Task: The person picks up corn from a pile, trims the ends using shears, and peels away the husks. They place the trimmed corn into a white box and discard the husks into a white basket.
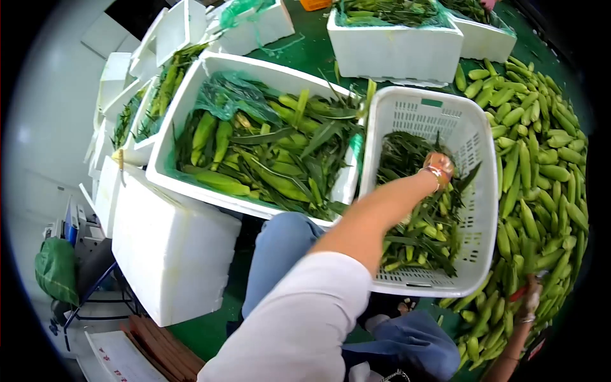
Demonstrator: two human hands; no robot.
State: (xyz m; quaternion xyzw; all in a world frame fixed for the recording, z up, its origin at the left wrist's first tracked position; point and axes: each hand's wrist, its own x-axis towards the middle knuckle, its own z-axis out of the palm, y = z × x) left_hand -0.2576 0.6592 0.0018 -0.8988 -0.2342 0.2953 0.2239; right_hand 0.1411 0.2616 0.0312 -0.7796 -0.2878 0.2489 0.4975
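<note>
My left hand (439, 164), at the end of a white-sleeved arm, is inside a white plastic basket (476, 254). Its fingers look curled; anything in them is hidden. Below it lie stripped corn husks and leaves (417, 239) with cut stalk ends. At the lower right, my right hand (529, 302) is over a big heap of trimmed green corn cobs (538, 172). It seems closed on a red-handled knife (519, 293), partly hidden and blurred. Left of the basket stands a white foam box (191, 180) of untrimmed corn (277, 175), lined with green plastic film (232, 99).
More foam boxes (394, 54) with leafy corn stand at the back, and others are stacked at the left. An upturned foam box (168, 248) is beside my left knee (283, 245). Another person's hand (487, 4) shows at the top right. The floor (312, 54) is green.
</note>
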